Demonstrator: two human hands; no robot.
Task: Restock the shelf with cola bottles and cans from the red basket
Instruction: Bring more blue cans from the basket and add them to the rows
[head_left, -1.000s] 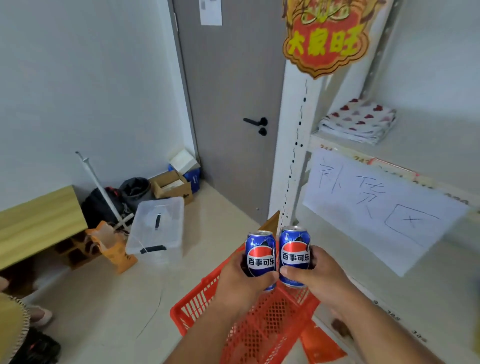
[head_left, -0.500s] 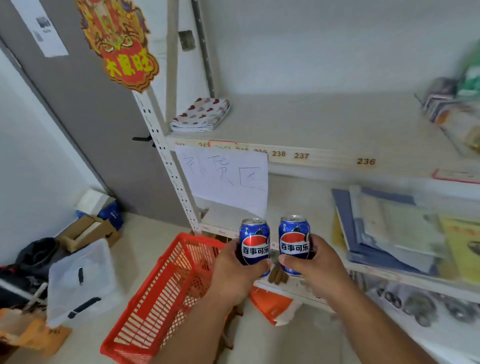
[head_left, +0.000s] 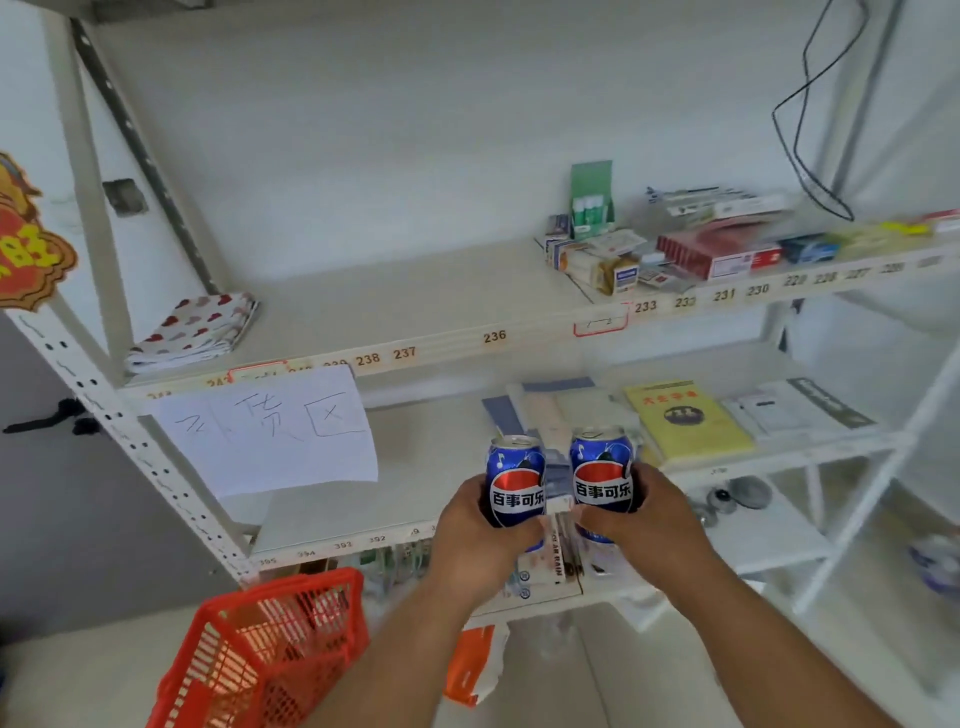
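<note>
Basket (head_left: 270, 649): red, on the floor at lower left, beside the shelf (head_left: 467, 306).
Left hand (head_left: 480, 545): fingers wrapped around an upright blue can (head_left: 515, 480).
Right hand (head_left: 654, 525): fingers curled around a second can (head_left: 602, 470), upright, just beside the first, before the shelf's middle level.

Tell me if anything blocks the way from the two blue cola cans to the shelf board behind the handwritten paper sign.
Nothing visible does. The left hand grips one blue cola can, the right hand the other; the white shelf board beside the handwritten paper sign lies bare.
</note>
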